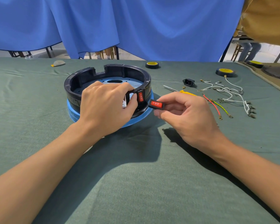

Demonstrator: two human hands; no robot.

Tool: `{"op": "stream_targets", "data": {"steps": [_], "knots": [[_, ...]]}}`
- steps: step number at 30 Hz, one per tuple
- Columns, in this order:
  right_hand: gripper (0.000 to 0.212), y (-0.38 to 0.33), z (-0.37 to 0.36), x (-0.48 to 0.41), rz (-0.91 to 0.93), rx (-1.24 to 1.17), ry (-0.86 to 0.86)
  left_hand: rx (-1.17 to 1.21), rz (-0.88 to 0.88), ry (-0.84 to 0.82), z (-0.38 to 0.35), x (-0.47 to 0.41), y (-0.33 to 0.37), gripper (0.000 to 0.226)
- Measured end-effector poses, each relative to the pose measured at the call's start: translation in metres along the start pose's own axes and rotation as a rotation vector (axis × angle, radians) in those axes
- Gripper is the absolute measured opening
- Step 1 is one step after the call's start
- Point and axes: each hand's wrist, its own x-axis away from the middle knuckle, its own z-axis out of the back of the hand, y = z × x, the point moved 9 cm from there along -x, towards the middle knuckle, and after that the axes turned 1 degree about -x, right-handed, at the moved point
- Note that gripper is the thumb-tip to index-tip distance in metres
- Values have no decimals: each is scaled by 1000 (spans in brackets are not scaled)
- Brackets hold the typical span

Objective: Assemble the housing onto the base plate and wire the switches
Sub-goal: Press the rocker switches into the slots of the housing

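A black ring-shaped housing [129, 71] sits on a round blue base plate [136, 119] in the middle of the green table. A red rocker switch [140, 96] stands upright in the housing's near wall. My left hand [103, 107] grips that wall, fingers curled over the rim and thumb beside the seated switch. My right hand [184, 113] pinches a second red switch [156, 104] in a black frame, held level just right of the housing, close to the wall. Loose wires [228, 94] with terminals lie to the right.
A black power inlet socket [188, 82] and a yellow-handled screwdriver [183, 91] lie right of the housing. Two tape rolls [152, 65] [225, 72] sit further back, a third roll [254, 63] at the far right. Blue curtain hangs behind the table.
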Motion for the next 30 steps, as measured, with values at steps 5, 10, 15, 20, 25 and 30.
{"op": "stream_targets", "data": {"steps": [5, 10, 15, 20, 25, 30], "knots": [[34, -10, 0, 2, 92, 33, 7, 1, -3, -6, 1, 0, 0, 26], [26, -9, -1, 1, 101, -43, 3, -19, -23, 19, 4, 0, 2, 26], [29, -11, 1, 2, 116, -148, 23, 78, -228, 147, 20, 1, 27, 21], [22, -8, 5, 2, 99, -124, 72, 196, -389, 84, 20, 5, 45, 20], [18, -21, 6, 6, 192, 105, 94, 212, -356, 73, 17, 3, 37, 18], [16, -30, 3, 10, 234, 151, 81, 226, -369, 42, 13, 3, 34, 19]]}}
